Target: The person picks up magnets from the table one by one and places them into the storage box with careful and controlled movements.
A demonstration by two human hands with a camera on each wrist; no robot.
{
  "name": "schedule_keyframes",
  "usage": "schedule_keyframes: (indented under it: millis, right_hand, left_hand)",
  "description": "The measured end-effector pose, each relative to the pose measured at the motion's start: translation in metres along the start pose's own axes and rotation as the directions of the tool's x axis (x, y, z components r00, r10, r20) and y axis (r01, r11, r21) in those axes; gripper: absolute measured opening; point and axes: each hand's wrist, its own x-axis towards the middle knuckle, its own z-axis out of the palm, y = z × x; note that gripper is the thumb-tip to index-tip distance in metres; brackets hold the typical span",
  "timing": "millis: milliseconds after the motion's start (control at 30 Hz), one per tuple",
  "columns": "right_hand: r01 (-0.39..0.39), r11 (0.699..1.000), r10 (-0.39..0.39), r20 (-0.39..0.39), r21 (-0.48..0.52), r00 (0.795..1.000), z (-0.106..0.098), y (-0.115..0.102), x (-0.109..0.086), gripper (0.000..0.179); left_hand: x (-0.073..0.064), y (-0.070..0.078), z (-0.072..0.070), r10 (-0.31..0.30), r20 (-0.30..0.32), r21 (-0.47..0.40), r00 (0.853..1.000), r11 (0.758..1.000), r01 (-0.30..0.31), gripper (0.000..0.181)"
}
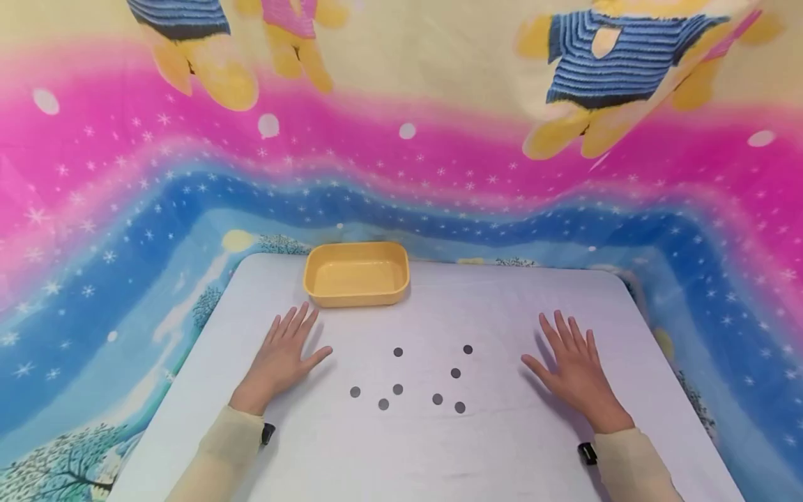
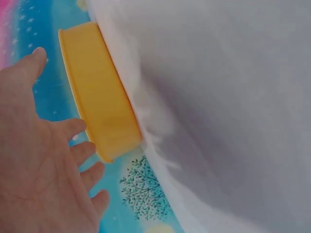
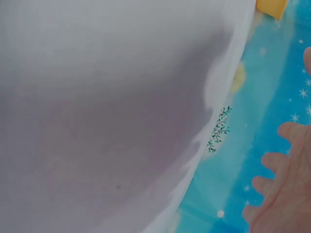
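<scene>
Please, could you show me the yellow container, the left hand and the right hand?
Yellow container (image 1: pixel 357 279): head view, bare inside floor.
Left hand (image 1: pixel 282 358): head view, back of hand.
Right hand (image 1: pixel 574 371): head view, back of hand.

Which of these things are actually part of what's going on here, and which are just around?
Probably part of the job:
eight dark discs, scattered between the hands
yellow tub, near the left hand
right hand, also holding nothing

Probably just surroundings:
white tabletop, the work surface
patterned cloth behind it
black wrist devices
</scene>
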Motion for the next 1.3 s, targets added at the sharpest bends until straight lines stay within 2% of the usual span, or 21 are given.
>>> schedule_keyframes:
  millis: [200,467,800,1033,1300]
  right_hand:
    - [0.002,1.000,-0.002,0.015,0.001,1.000,0.002,-0.002,-0.003,0.096]
    - [0.009,1.000,-0.009,0.018,0.003,1.000,0.002,-0.004,-0.003,0.096]
    - [0.010,1.000,-0.011,0.048,0.019,0.999,0.004,-0.012,-0.002,0.100]
    - [0.021,0.999,-0.024,0.065,0.049,0.998,0.007,-0.017,-0.001,0.100]
    - [-0.006,0.999,0.001,0.118,0.044,0.993,0.014,-0.020,0.000,0.102]
  left_hand:
    - [0.009,0.000,-0.004,0.008,-0.018,-0.001,1.000,1.000,-0.008,0.097]
    - [0.038,0.000,-0.015,0.018,-0.028,-0.017,0.999,1.000,-0.019,0.098]
    - [0.072,-0.016,-0.017,-0.002,-0.002,-0.050,1.000,0.999,0.002,0.097]
    - [0.092,-0.027,-0.016,-0.019,0.006,-0.024,1.000,1.000,0.019,0.099]
    - [0.107,-0.034,-0.013,-0.015,0.027,-0.014,1.000,1.000,0.015,0.100]
